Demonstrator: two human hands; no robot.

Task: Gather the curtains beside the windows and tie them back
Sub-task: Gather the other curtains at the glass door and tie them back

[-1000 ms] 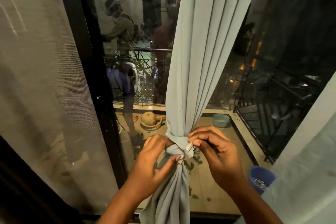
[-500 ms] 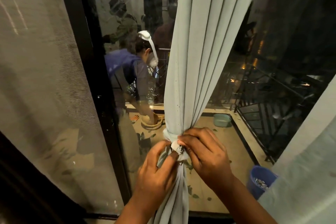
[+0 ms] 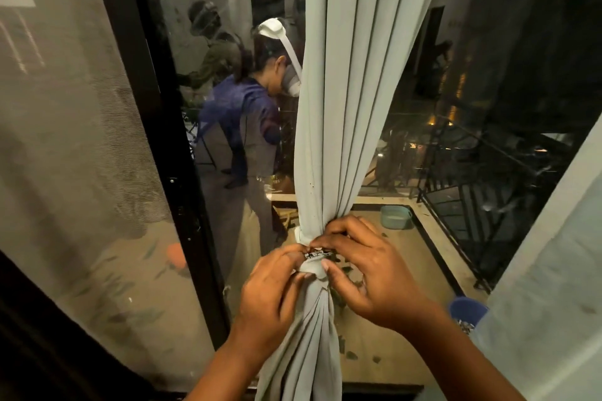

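Note:
A pale grey-green curtain (image 3: 355, 91) hangs gathered into one bunch in front of the dark window. A light tie-back band (image 3: 301, 234) wraps around the bunch at waist height. My left hand (image 3: 273, 290) pinches one end of the band from the left. My right hand (image 3: 365, 267) pinches the other end from the right, fingers curled over the bunch. A small dark patterned fastener (image 3: 317, 254) shows between my fingertips. Below my hands the curtain falls in loose folds.
A black window frame post (image 3: 169, 153) runs diagonally at the left, with a mesh screen (image 3: 65, 140) beyond it. Another pale curtain (image 3: 553, 286) fills the right edge. Through the glass I see a person in a purple top, a balcony railing and a blue bucket (image 3: 465, 309).
Both hands have moved closer together at the band, fingertips now meeting over the fastener. The person outside has straightened up and moved toward the curtain.

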